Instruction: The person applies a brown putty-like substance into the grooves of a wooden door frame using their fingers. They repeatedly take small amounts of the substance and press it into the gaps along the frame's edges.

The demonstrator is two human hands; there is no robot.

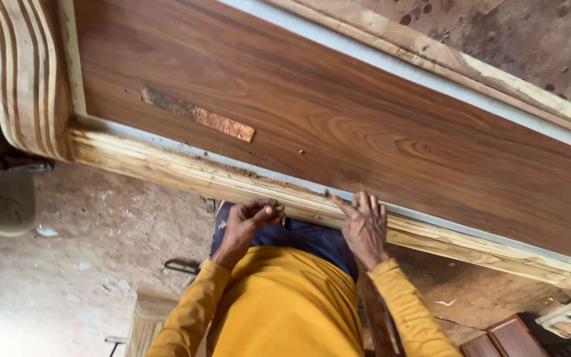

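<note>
Hands in mustard-yellow sleeves work at the near edge of a large wooden panel (338,125), a dark brown wood-grain board set in a pale, unfinished moulded frame (186,173). The panel fills the upper part of the view and runs on a slant from upper left to lower right, lying just in front of the person, with its near rail right over the lap.

The left hand (249,221) is curled into a loose fist under the lip of the frame rail, fingers folded in towards the palm; it looks to be gripping or bracing the underside of the rail, though whether it holds some small thing inside the fist I cannot tell. The right hand (365,225) lies open and flat, fingers stretched together, fingertips pressed on the top of the rail where the pale wood meets the thin grey strip edging the brown board. One hand below and one above seems a way to steady or feel along that joint.

On the board's face sits a rough patch (198,115), part dark, part orange-brown, where the surface looks torn or glued over. A curved, striped end piece (26,73) closes the frame at left. Below is a dusty earthen floor (80,264) with small scraps. No container shows in view.
</note>
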